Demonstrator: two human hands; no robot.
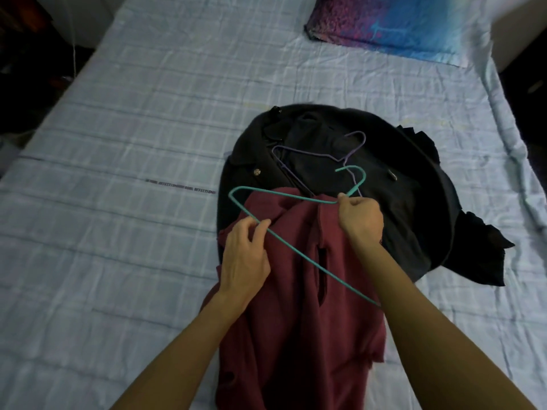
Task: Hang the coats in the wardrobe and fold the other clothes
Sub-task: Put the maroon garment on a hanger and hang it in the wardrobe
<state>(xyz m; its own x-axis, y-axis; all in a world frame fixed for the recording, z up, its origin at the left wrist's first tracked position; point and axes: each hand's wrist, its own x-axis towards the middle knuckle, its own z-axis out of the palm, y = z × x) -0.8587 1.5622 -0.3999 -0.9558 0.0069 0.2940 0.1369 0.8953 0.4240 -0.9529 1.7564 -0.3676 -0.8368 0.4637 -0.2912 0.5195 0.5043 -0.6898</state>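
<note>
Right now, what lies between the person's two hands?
In the head view, between the left hand and right hand lies the maroon garment, crossed by the teal hanger both hold.

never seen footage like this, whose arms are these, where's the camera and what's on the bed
No machine here: these are a person's two bare arms. The one picture comes from a camera worn on their head, looking down. Below is a bed with a pale checked sheet and a purple and blue pillow at the far end. On it lies a black coat with a purple hanger on top; nearer, partly over the coat, lies a maroon garment. The left hand and right hand both pinch a teal hanger above the maroon garment, the left on its long bar, the right near the hook.
</note>
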